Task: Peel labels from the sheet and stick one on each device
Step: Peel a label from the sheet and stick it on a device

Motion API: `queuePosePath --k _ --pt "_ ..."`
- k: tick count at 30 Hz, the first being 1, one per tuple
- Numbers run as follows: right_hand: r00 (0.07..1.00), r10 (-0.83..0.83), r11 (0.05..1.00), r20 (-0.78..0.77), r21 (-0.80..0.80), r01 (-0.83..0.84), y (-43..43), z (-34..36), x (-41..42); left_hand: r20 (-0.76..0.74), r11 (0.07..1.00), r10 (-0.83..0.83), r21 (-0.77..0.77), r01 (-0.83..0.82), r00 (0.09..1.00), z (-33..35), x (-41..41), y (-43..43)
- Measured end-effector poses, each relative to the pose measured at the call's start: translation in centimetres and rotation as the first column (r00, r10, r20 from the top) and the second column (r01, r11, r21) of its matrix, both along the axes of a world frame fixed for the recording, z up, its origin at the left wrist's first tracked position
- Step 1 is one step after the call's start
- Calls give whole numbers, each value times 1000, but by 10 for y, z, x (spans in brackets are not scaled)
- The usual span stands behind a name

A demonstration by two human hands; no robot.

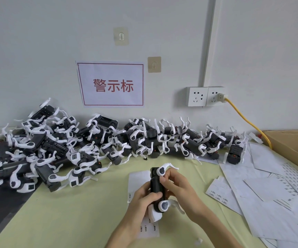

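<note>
Step in hand looks like the stick/press stage: one device [158, 189] is held up over the worktop [83, 208], just below frame centre, long axis running 12 to 6.

Left hand [142, 198] grips the dark body from the 9 o'clock side, fingers curled round it, thumb lying across the front. Right hand [177, 185] comes in from 3 o'clock, fingers curled, thumb and forefinger pinching or pressing the upper part of the body. Can't see a label under the fingertips, so can't tell whether it's already on or only being seated.

Label sheet [138, 178] lies flat on the worktop directly beneath the device, mostly hidden by both hands; small printed labels show along its left edge and at its 6 o'clock end.

Pile of devices [94, 140] runs along the wall from 9 to 2 o'clock, well apart from the hands. Can't tell which of them are labelled.

Loose white sheets [262, 190] are spread at 3 to 5 o'clock, some with rows of labels. Cardboard box [291, 140] sits at 3 o'clock, the yellow cable [243, 117] dropping behind it from the wall socket [206, 96]. Red-text sign [111, 84] at 12.

Next move, my read: rub the label flat, set this unit aside clear of the undone pile, free one hand, peel another label off the sheet edge. Needs a clean fingertip lift so it doesn't curl or fold on itself.
</note>
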State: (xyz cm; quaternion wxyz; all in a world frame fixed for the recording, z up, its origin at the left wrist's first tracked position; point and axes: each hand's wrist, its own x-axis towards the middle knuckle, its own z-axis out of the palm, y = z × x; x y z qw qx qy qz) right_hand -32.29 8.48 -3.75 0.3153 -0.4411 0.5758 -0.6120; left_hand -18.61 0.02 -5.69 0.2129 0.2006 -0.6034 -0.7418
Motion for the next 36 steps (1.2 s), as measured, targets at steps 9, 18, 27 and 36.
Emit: queuePosePath --k 9,18,27,36 --pt "980 -196 977 -38 -93 191 -1 1 0 -66 994 59 93 -53 996 1 0 -2" --pt "971 -238 963 0 -128 236 5 6 -16 -52 994 82 70 -78 995 2 4 -6" --pt "989 -146 988 -15 -42 146 6 11 -13 -43 971 34 237 -23 999 9 7 -2" --pt "925 28 999 378 22 -40 11 15 -29 -263 873 294 466 -146 919 13 7 -12"
